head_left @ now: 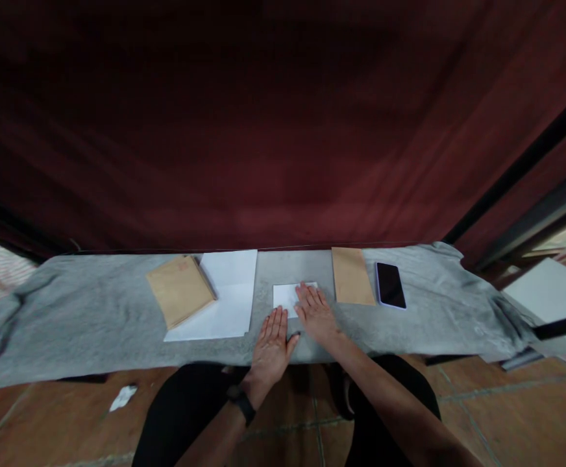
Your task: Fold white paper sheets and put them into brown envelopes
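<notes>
A small white folded sheet of paper [284, 296] lies flat on the grey cloth in front of me. My right hand [316, 316] rests palm down over its right part, fingers stretched out. At its lower left edge, my left hand [272, 344] lies flat with the fingers extended and the thumb apart. Left of the hands, brown envelopes [180, 290] are stacked on larger white sheets of paper [234, 292]. To the right, a single brown envelope [353, 275] lies flat.
A phone [391, 285] with a dark screen lies right of the single envelope. Grey cloth [93, 311] covers the long narrow bench, and a dark red curtain [283, 162] rises behind it. A crumpled white scrap [123, 397] is on the tiled floor.
</notes>
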Demonstrator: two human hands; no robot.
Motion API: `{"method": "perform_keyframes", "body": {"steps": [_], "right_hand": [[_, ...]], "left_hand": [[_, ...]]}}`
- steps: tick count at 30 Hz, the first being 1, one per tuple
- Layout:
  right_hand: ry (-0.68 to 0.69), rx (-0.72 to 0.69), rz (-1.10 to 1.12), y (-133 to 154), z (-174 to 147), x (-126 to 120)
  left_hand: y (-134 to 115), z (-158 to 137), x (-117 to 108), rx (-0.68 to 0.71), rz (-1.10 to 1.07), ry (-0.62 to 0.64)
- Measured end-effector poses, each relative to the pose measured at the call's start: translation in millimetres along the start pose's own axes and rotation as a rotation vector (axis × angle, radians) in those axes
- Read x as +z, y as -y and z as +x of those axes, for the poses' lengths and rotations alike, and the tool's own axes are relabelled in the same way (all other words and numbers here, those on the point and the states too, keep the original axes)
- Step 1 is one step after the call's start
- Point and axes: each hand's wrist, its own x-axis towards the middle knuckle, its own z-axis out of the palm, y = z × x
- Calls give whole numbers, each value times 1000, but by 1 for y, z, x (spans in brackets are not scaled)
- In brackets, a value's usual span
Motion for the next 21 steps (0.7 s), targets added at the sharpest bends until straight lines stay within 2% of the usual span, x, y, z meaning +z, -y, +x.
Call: {"method": "perform_keyframes", "body": {"steps": [3, 5, 12, 21], "right_hand": [[53, -136, 53, 9, -14, -2], [74, -165, 59, 6, -22, -2], [106, -113, 3, -29, -24, -12], [233, -121, -14, -20, 1, -37]], "left_hand": [[3, -3, -2, -3, -11, 21], [4, -4, -3, 0, -13, 31], [9, 4, -17, 17, 22, 62], [18, 46, -31, 132, 110, 214]]}}
